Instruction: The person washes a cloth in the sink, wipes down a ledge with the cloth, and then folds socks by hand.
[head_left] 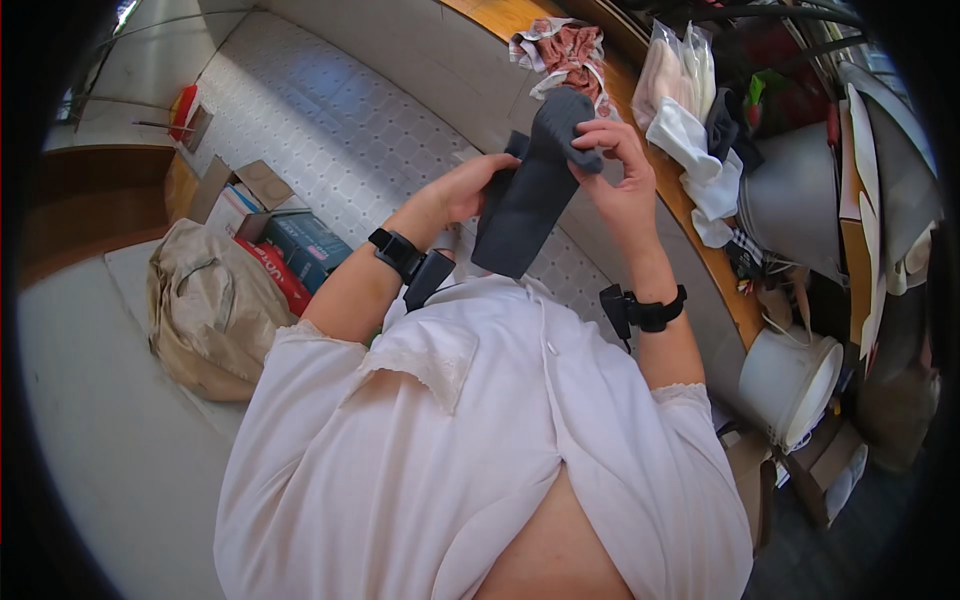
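A dark grey sock point(535, 195) hangs between my two hands in front of my chest, its ribbed end up and its other end down near my shirt. My right hand point(622, 165) pinches the upper right edge of the sock between thumb and fingers. At its left side, my left hand point(472, 187) is closed on more dark cloth; I cannot tell whether this is a second sock or part of the same one. The left fingertips are partly hidden behind the fabric. Both wrists wear black straps with small devices.
A patterned reddish cloth point(572, 55) lies on the wooden ledge point(720, 275) beyond my hands. White socks point(690, 165), clear packets and a white bucket point(790, 385) are at right. A beige cloth bag point(215, 310) and several boxes point(303, 247) stand at left.
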